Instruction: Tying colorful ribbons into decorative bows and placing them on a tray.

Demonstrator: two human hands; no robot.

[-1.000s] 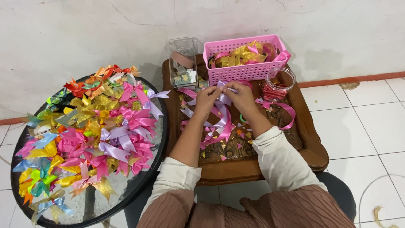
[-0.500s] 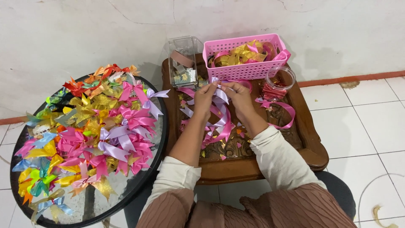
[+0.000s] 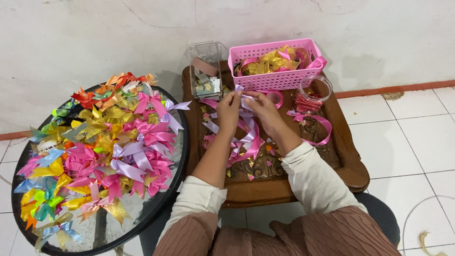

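My left hand (image 3: 229,110) and my right hand (image 3: 263,108) meet over a small carved wooden table (image 3: 348,166), both pinching a lilac ribbon piece (image 3: 246,101) between their fingertips. Under the hands lie loose pink and lilac ribbon strips (image 3: 250,137) and small cuttings. A pink ribbon loop (image 3: 318,128) lies to the right of my right forearm.
A round glass table (image 3: 161,199) at the left is heaped with several finished ribbon bows (image 3: 109,142) in many colours. At the back of the wooden table stand a clear plastic box (image 3: 206,70), a pink basket (image 3: 275,79) of gold and pink ribbon, and a glass jar (image 3: 313,95). White floor tiles lie at the right.
Both hands have shifted slightly toward the back of the wooden table while working the lilac ribbon piece between the fingers. Everything else is as before.
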